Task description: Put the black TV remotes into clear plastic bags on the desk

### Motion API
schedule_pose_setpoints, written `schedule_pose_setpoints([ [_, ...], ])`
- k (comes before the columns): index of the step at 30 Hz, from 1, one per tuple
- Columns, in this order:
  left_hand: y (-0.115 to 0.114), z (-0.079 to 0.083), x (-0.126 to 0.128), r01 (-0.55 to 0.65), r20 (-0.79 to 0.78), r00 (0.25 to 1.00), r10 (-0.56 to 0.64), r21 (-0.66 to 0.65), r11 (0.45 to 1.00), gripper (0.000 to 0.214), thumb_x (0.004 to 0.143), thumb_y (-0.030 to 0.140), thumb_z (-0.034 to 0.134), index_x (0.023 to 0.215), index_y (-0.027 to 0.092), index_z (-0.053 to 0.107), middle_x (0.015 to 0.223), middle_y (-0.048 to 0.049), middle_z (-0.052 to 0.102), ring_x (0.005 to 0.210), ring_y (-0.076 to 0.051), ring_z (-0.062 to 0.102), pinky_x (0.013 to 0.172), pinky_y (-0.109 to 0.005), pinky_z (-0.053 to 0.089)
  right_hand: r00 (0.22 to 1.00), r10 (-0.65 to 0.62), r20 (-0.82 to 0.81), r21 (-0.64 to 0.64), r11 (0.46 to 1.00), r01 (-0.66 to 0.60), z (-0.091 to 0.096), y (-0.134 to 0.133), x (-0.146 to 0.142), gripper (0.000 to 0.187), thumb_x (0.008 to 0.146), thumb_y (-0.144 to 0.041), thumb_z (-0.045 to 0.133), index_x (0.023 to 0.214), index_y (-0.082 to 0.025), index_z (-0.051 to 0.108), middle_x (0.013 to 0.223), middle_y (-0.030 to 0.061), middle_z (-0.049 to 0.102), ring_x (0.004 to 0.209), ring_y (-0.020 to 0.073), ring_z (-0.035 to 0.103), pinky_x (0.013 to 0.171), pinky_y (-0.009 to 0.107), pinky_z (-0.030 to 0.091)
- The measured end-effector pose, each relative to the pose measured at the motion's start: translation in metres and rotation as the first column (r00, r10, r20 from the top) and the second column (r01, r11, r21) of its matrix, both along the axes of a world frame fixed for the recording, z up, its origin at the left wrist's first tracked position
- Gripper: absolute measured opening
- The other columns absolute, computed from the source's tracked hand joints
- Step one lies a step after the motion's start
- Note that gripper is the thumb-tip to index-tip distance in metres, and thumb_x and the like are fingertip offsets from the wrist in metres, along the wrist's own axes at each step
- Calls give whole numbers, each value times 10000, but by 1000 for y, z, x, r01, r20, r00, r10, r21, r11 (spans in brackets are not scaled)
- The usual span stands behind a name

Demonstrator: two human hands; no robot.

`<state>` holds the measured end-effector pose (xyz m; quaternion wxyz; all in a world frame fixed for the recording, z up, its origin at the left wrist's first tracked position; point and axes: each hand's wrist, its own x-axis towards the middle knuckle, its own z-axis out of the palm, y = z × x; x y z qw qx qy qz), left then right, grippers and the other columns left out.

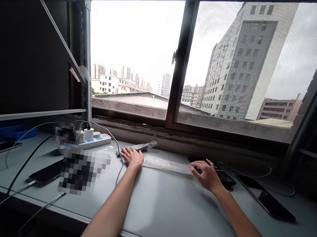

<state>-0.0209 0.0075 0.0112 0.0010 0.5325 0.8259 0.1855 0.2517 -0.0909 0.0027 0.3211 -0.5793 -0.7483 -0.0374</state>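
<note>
A long clear plastic sleeve (167, 164) lies flat on the grey desk (167, 206) under the window. My left hand (132, 156) rests palm down on its left end, fingers stretched out. My right hand (206, 174) presses its right end with spread, slightly curved fingers. A black remote control (222, 174) lies just behind my right hand. A dark slim object in clear wrap (145, 146) sits just beyond my left hand.
A white power strip (93, 141) with plugs and cables stands at the left. A black phone (46, 173) lies on a cable near the front left, and another phone (267, 199) lies at the right. Metal shelving (24, 111) borders the left side.
</note>
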Motion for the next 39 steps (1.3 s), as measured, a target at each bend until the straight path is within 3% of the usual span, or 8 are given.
schedule_pose_setpoints([
  [5,0,1,2,-2,-48,999,4,43,999,494,824,290,358,1276,103,423,1360,-185,374,1280,-371,264,1039,-518,165,1000,-26,-13,6,1000,26,-2,3,4,323,841,-398,387,866,-239,666,1017,15,664,1029,176,558,1051,423,171],
  [11,4,0,-1,20,-66,998,-14,90,996,327,791,151,436,1108,100,494,1292,-163,424,1190,-302,366,953,-412,312,1000,-18,-10,20,1000,18,-4,4,7,323,840,-398,385,808,-237,663,988,17,670,995,194,564,988,407,249],
  [21,3,-2,-2,30,6,999,-32,164,986,273,768,239,551,1018,148,487,1116,-184,504,1075,-339,452,828,-477,376,999,1,-35,54,999,1,-8,8,11,297,837,-389,409,796,-237,661,950,9,673,964,206,574,946,407,281],
  [24,-4,4,4,42,-8,999,-42,281,959,223,784,262,525,977,154,496,1096,-166,500,1057,-321,453,827,-452,378,997,1,-80,65,998,4,-10,11,13,286,830,-371,415,807,-238,667,952,14,676,954,211,577,945,411,295],
  [28,-18,17,23,239,-118,971,-208,430,871,235,763,225,510,989,167,487,1035,-122,498,963,-266,516,800,-383,403,977,5,-215,105,994,18,-10,14,15,265,798,-341,446,898,-226,662,956,36,672,945,215,581,918,391,354],
  [33,-38,22,57,575,-292,817,-496,356,737,218,764,267,492,974,214,469,972,-59,502,739,-193,588,634,-302,424,834,46,-550,139,990,37,-5,15,13,375,781,-380,467,1109,-211,535,989,56,632,852,183,601,815,343,440],
  [36,-49,19,72,692,-346,720,-602,285,663,298,761,389,523,992,213,453,971,-54,508,762,-212,600,622,-302,425,699,71,-712,146,988,48,-1,15,12,382,750,-442,478,1047,-202,499,1007,65,603,786,176,595,744,333,457],
  [39,-55,17,80,739,-348,670,-656,227,634,432,748,564,514,994,215,448,979,-55,512,782,-225,604,633,-312,431,577,70,-814,152,984,94,2,15,13,346,730,-487,467,922,-200,496,907,49,595,740,166,560,688,302,453],
])
